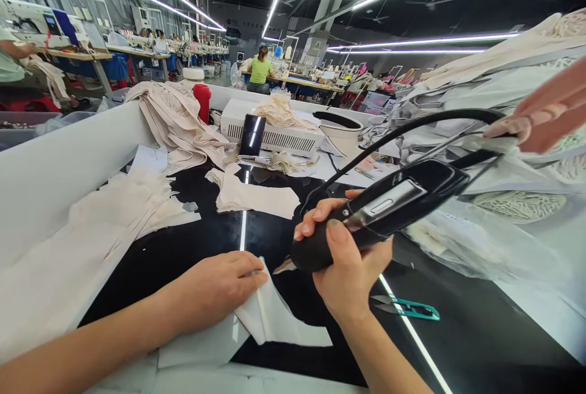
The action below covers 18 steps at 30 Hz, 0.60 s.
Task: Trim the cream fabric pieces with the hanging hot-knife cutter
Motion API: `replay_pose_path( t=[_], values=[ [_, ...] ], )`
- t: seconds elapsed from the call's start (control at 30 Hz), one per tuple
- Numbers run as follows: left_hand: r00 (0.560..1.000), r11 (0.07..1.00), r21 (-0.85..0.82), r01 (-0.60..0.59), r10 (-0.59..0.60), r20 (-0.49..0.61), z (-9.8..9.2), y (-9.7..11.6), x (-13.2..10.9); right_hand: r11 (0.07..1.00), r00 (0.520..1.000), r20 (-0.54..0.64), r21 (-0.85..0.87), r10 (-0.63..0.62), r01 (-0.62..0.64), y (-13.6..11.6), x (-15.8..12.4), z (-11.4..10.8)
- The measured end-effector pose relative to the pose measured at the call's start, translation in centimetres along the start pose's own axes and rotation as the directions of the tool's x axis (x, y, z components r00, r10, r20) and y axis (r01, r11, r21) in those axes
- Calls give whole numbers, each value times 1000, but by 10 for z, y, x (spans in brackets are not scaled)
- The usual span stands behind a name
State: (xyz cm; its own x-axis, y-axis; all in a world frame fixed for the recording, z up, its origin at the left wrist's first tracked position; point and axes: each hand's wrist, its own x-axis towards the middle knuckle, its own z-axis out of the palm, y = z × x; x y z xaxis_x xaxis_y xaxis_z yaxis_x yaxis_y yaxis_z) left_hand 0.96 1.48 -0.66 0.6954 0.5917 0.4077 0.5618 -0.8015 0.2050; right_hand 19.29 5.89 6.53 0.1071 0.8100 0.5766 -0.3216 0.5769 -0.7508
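My right hand (344, 258) is closed round a black hand-held tool (379, 211) with a silver panel and a black cable (412, 128) running up to the right. The tool's small metal tip (284, 267) points down at a white fabric piece (279, 321) on the black table. My left hand (220, 287) lies on that fabric piece, fingers pressed flat on its edge near the tip.
Teal thread snips (407, 307) lie right of my wrist. Beige fabric stacks (249, 196) and a heap (174, 116) lie farther back, with a white box (274, 132), a red cylinder (202, 101) and a bowl (341, 128). Another person's hand (544, 113) shows at right over bagged garments (503, 223).
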Motion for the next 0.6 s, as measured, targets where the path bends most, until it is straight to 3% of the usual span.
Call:
replay_pose_path(
  t=[0.6],
  values=[
    [998,999,27,-23,24,-59,3,2,0,1000,1000,-6,23,-19,19,13,1,7]
  ],
)
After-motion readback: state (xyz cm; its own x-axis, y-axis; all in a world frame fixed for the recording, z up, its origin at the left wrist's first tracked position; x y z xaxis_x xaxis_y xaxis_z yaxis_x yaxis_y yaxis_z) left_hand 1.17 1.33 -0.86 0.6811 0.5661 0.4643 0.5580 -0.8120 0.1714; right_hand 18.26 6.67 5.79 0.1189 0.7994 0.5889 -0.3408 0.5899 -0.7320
